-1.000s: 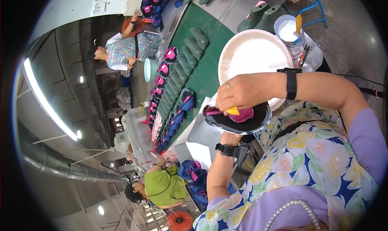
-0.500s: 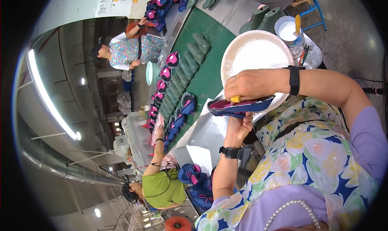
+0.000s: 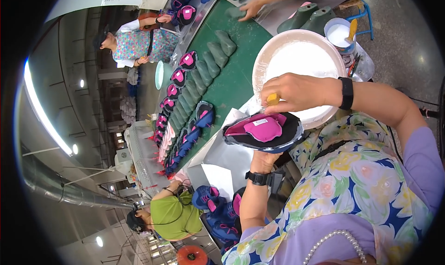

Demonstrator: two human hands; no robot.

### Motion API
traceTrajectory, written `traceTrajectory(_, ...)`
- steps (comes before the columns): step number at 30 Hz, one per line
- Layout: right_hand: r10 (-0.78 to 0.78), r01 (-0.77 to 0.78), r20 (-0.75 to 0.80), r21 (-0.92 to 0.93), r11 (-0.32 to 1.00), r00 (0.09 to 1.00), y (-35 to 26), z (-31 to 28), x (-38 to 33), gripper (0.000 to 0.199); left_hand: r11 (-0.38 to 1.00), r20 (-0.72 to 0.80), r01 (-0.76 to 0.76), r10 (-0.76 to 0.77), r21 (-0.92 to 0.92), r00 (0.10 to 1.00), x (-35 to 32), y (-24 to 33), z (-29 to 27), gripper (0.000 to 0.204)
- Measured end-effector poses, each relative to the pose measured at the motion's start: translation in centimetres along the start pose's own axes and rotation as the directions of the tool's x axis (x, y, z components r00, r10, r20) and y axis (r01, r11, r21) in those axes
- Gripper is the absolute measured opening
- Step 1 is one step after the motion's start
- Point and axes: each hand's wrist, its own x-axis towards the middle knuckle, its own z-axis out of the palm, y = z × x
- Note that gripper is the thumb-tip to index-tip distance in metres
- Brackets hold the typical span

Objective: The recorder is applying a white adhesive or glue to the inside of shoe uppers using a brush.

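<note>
The person holds a dark shoe piece (image 3: 263, 132) with a pink inside up in front of their chest. The left hand (image 3: 264, 160) is under it, and its fingers are hidden, so I cannot tell how they sit. The right hand (image 3: 296, 92) is just above the shoe piece. Its fingers are curled tight around a small yellow brush (image 3: 272, 99), which touches the top edge of the shoe piece. A big white bowl (image 3: 278, 56) sits just behind the hands. A green belt (image 3: 232, 79) carries more shoe pieces (image 3: 178, 75).
</note>
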Motion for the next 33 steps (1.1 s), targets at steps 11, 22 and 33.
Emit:
traceTrajectory(11, -0.135, 0.136, 0.023, -0.067, 0.988, 0.991, 1.8, 1.5, 0.7, 0.024, 0.997, -0.082, 0.064, -0.067, -0.041, 0.994, 0.7, 1.1, -0.4, 0.041)
traceTrajectory(22, 0.52, -0.458, 0.111, -0.345, 0.819, 0.847, 6.5, -0.7, -2.3, 0.026, 0.947, -0.063, -0.185, 0.208, 0.264, 0.976, -1.4, 5.9, -3.2, 0.06)
traceTrajectory(33, 0.385, -0.391, 0.106, 0.036, 0.92, 0.917, 3.0, -3.0, 0.4, 0.03, 0.754, 0.007, -0.318, 0.384, 0.574, 0.923, 0.3, 9.1, -2.1, 0.06)
